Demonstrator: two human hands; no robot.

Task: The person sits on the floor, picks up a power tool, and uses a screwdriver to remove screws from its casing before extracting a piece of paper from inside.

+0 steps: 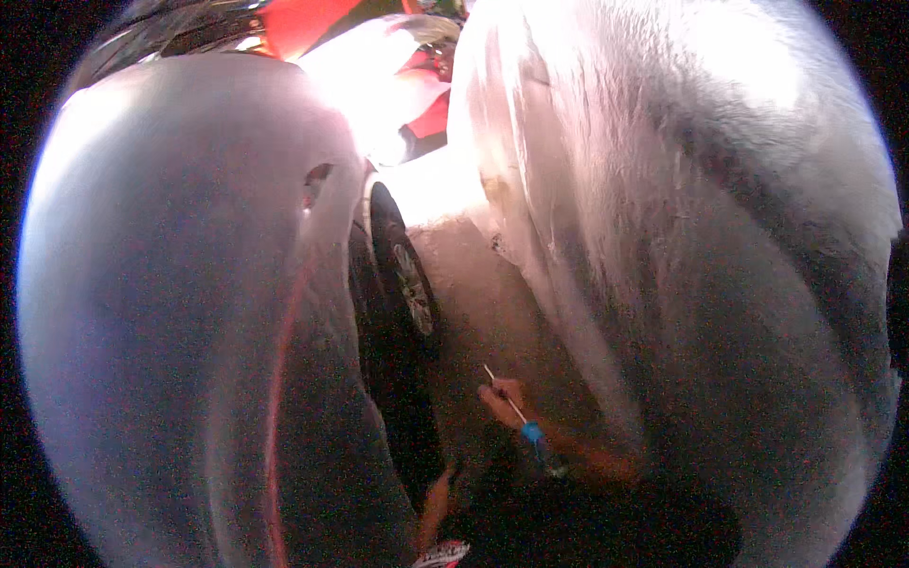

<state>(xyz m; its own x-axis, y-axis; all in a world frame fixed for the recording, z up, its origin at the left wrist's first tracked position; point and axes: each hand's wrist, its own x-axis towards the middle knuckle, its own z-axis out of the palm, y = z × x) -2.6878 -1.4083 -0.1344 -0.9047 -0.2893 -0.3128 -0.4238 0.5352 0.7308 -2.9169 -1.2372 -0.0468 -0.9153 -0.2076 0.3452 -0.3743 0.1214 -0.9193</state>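
Observation:
My right hand [504, 393] is at the lower middle, with its fingers closed around a thin pale rod [516, 409]. The rod's tip sticks out past the fingers toward the upper left. A bright blue piece [532, 432] lies along the same line near my wrist; whether it belongs to the rod, I cannot make out. My left hand [449, 476] is in shadow beside the lower edge of a grey car body [218, 312], and its fingers are too dark to read.
A dark car wheel [413, 284] with a light rim stands beyond my hands. Along the right hangs a large, wrinkled, pale sheet [663, 265]. Brownish floor [473, 284] lies between car and sheet. Red shapes [431, 115] show in the glare at the back.

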